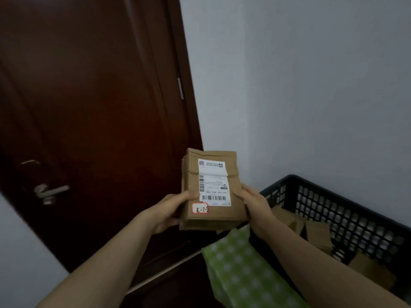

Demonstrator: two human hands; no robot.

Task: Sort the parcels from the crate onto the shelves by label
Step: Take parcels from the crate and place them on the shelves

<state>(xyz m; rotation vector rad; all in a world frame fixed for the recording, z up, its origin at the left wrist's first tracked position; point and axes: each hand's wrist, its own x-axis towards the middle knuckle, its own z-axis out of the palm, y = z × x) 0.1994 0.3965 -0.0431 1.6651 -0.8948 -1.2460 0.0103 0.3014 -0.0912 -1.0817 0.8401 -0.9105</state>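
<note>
Gripped at both side edges by left hand (169, 211) and right hand (255, 204), fingers (190, 196) curled, above-left of crate (347, 210): one parcel (211, 187). Step in hand, judged: reading handwritten label (200, 208). Next: match to shelf, none visible. Inside crate: further parcels (318, 237).

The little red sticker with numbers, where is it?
In the head view, the red sticker sits at the near left corner of the brown parcel, under the white label, beside the thumb of the left hand.
</note>
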